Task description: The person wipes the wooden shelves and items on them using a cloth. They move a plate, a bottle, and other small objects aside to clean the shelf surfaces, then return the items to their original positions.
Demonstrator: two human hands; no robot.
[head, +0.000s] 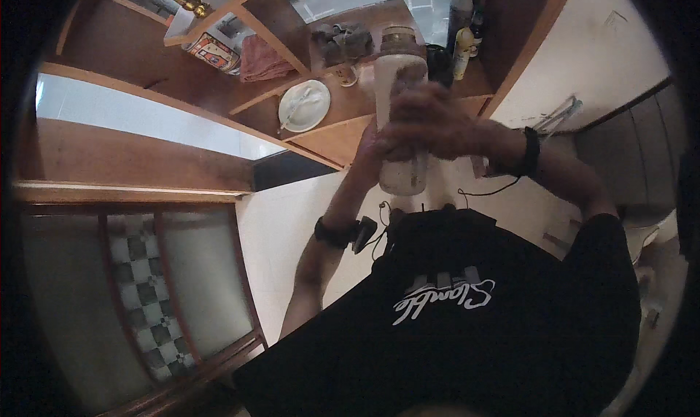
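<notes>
A large translucent plastic bottle (403,179) with an amber-toned cap stands roughly upright in front of my chest. My left hand (372,146) wraps its left side. Across the front and right side of the bottle lies my right hand (429,124), slightly blurred, with its fingers curled around it. The hands cover the middle of the bottle. Just beyond it, on a wooden shelf (355,97), rests a small white dish (314,113) with a thin stick-like item lying across it.
A grey crumpled cloth (342,40), a folded pink cloth (265,58) and a printed container (213,53) sit in the wooden compartments. Farther right stand a yellow bottle (464,53) and a grey can (460,12). A frosted-glass panelled door (202,274) is at left.
</notes>
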